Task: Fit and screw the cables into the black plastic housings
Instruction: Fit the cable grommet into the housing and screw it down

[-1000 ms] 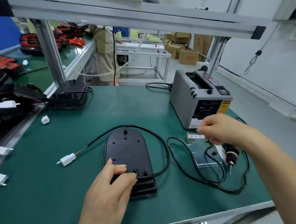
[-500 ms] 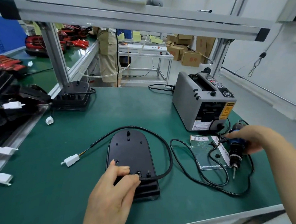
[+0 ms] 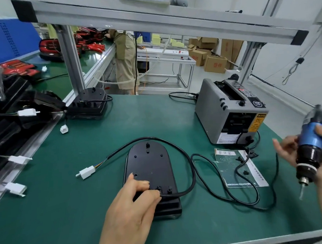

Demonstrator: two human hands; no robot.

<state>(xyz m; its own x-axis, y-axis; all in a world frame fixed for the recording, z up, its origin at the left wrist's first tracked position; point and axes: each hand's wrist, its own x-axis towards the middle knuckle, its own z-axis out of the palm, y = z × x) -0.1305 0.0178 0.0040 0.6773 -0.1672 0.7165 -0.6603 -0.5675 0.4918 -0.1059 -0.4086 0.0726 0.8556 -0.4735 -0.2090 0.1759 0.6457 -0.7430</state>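
A black plastic housing (image 3: 149, 165) lies flat on the green mat, rounded end away from me. A black cable (image 3: 184, 158) loops round its top and right side and ends in a white connector (image 3: 87, 172) at the left. My left hand (image 3: 131, 207) rests on the housing's near end, its fingers pressing the cable down beside two small screw posts (image 3: 163, 189). My right hand (image 3: 315, 162) grips a blue and black electric screwdriver (image 3: 309, 147), lifted off the mat at the right edge, bit pointing down.
A grey tape dispenser (image 3: 228, 110) stands at the back right. A clear bag with small black parts (image 3: 239, 169) lies under the screwdriver's cord. Another housing (image 3: 89, 103) sits by the frame post, more housings and white connectors (image 3: 16, 188) at the left. A person stands behind the bench.
My right hand took hold of the screwdriver lying on the mat and lifted it up and to the right. My left hand stayed on the housing.
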